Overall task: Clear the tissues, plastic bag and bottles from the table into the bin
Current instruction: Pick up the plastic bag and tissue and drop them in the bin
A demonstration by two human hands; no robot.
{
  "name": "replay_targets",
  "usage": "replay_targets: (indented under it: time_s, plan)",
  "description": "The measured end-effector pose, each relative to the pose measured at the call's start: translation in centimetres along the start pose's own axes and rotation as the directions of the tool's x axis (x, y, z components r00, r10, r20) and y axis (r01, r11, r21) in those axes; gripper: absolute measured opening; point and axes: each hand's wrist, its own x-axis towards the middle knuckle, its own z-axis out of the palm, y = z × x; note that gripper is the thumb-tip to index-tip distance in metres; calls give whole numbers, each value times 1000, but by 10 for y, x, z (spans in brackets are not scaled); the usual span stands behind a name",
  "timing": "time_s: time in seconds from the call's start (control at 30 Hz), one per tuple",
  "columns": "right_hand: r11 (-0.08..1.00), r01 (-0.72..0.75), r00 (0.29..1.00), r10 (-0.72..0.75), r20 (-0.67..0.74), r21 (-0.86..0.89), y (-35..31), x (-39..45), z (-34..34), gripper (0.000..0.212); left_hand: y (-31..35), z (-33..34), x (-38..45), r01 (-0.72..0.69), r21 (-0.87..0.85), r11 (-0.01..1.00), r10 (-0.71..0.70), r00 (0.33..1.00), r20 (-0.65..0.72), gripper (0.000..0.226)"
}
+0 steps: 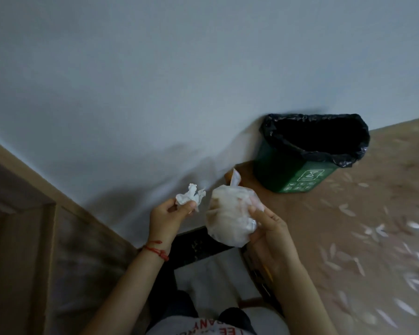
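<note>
My left hand (168, 217) pinches a crumpled white tissue (191, 195) between thumb and fingers. My right hand (267, 228) grips a bulging translucent plastic bag (228, 213) with its knotted top pointing up. Both hands are raised in front of me, close together, near the wall. The green bin (298, 175), lined with a black bag (344, 155), stands open on the floor against the wall, up and to the right of the bag. No bottles are in view.
A pale wall (155, 81) fills the upper view. A wooden door frame (46, 187) runs diagonally at the left. Tan patterned floor (373, 226) spreads to the right. A dark table edge (198, 245) sits below my hands.
</note>
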Motion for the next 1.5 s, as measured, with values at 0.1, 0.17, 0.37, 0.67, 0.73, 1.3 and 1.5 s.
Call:
replay_targets:
  time_s: [0.1, 0.17, 0.37, 0.67, 0.73, 1.3, 1.5]
  plan:
    - [995, 83, 996, -81, -34, 58, -12, -2, 3, 66, 11, 15, 20, -31, 34, 999, 27, 994, 110, 5]
    - [986, 131, 990, -125, -59, 104, -21, -8, 4, 70, 18, 29, 27, -55, 49, 997, 45, 982, 185, 4]
    - [951, 290, 937, -259, -233, 109, -42, -28, -14, 60, 40, 77, 28, -188, 84, 979, 140, 907, 398, 1]
    - [893, 439, 842, -369, -393, 101, -70, -44, -42, 17, 43, 137, 17, -206, 114, 972, 109, 821, 560, 15]
    - [894, 439, 834, -368, -411, 89, -75, -43, -50, 16, 41, 146, 15, -172, 99, 980, 86, 818, 569, 14]
    - [862, 501, 850, -473, -233, 77, -186, 6, -57, 60, 45, 178, 33, -9, 49, 999, -17, 859, 512, 4]
    - [819, 560, 818, -521, -244, 129, -218, 42, -51, 49, 44, 185, 35, -4, 42, 999, -18, 861, 508, 13]
